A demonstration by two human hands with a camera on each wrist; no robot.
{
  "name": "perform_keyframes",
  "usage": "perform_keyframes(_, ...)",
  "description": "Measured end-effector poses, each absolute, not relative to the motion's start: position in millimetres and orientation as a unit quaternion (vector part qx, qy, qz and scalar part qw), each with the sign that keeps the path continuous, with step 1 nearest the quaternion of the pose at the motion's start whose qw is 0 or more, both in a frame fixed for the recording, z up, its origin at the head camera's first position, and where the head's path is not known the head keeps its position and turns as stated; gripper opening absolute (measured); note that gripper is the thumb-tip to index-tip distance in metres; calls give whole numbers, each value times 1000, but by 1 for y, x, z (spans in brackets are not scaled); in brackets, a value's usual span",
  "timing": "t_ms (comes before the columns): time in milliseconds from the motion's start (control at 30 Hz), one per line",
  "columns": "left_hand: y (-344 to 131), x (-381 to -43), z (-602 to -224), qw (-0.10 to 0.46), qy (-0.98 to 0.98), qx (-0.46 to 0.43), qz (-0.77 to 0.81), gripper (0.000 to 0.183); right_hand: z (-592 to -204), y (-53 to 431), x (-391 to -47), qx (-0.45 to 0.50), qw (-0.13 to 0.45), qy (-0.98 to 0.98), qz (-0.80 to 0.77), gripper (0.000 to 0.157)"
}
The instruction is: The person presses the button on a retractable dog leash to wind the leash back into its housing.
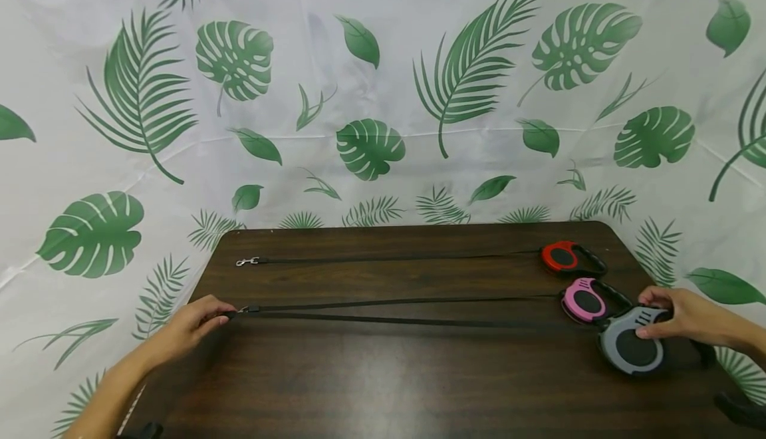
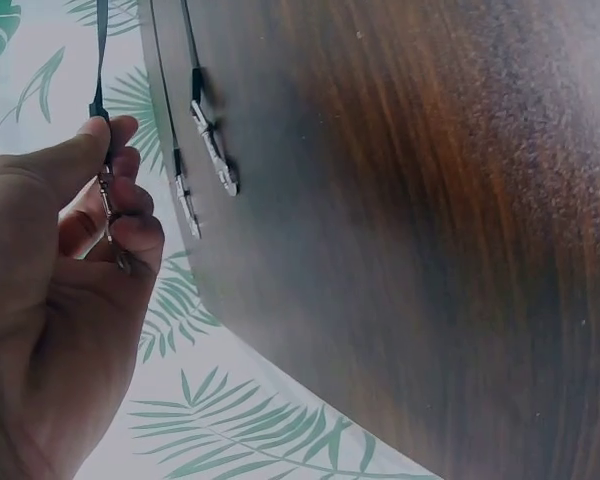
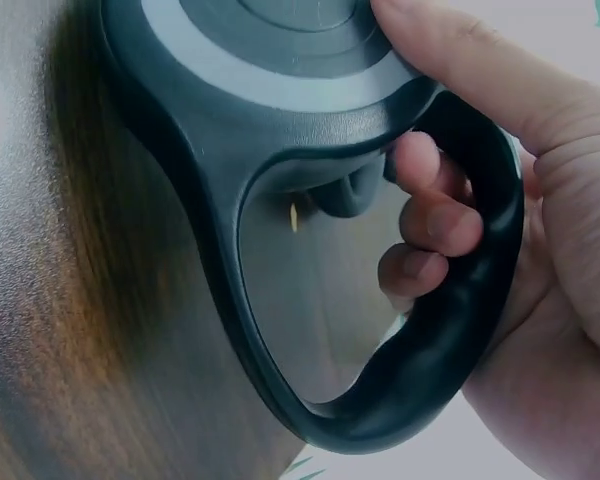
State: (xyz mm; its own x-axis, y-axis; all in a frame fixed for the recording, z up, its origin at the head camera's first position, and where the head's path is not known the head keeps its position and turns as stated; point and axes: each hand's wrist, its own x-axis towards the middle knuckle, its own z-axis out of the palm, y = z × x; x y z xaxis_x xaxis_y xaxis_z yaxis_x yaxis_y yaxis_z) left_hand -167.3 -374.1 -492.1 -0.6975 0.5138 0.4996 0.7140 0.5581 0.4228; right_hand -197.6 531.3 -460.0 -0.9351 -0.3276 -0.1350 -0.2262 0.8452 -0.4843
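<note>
My right hand (image 1: 676,319) grips a grey and black retractable dog leash (image 1: 631,344) at the table's right side. In the right wrist view, its fingers curl round the black loop handle (image 3: 420,370) and the thumb lies on the casing. Out at the left edge, my left hand (image 1: 194,322) pinches the end of this leash's strap (image 1: 389,320), which runs taut between the hands. The left wrist view shows a metal clip (image 2: 107,200) hanging against the curled fingers. A pink retractable leash (image 1: 585,300) lies just behind the grey one.
Behind the pink leash lies a red retractable leash (image 1: 560,257), its cord stretched left to a metal clip (image 1: 247,261). The pink leash's clip (image 2: 215,155) lies near the left edge of the dark wooden table (image 1: 371,386). A leaf-printed cloth (image 1: 371,80) hangs behind.
</note>
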Motion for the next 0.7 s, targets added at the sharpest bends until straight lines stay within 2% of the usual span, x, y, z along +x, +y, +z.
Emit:
perform_keyframes(400,-372,-162,-469,132,-896,-276,-322,22,-451,525,-197,-150,72,949,-267,42)
perform_keyframes(700,-373,-162,-457,114,-893,-274,-337,24,-439,525,-195,-127,67,964,-223,36)
